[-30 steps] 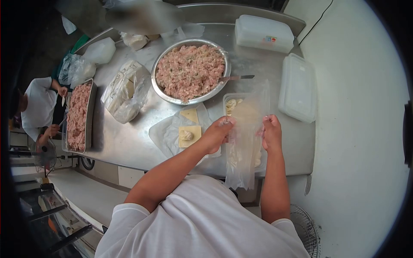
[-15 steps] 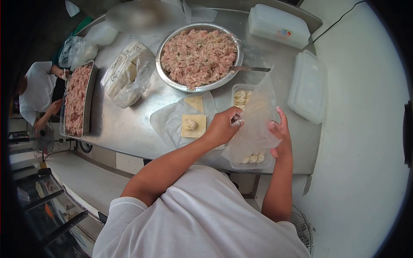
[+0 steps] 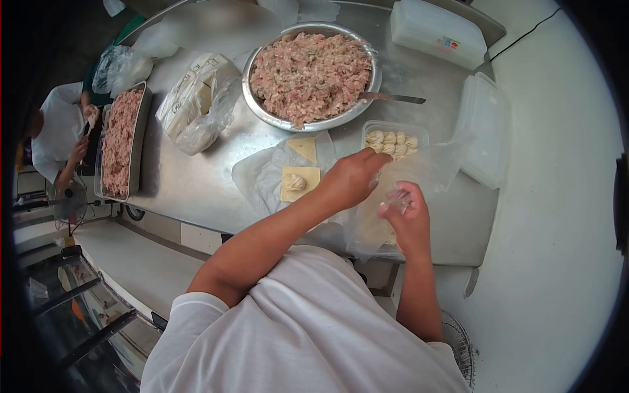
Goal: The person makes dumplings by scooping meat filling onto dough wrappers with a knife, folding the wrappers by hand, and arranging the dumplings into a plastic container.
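Observation:
A clear plastic container holds rows of folded dumplings, and a translucent plastic sheet lies over most of them. My left hand pinches the sheet at its left side, its fingertips partly hidden. Curled over the container's near half, my right hand grips a crumpled bit of the same clear plastic between thumb and fingers. Left of my left hand, a square wrapper bears a lump of filling or dough, with a second wrapper piece behind it on thin plastic.
A steel bowl of minced meat with a metal utensil stands behind. To its left lie a bag of wrappers and a meat tray, where a co-worker's hands work. Lidded plastic boxes sit at the right.
The plastic sheet has come down from a raised position and spread over the dumplings. My right hand has moved left and closed on the plastic; the far dumplings are now more exposed.

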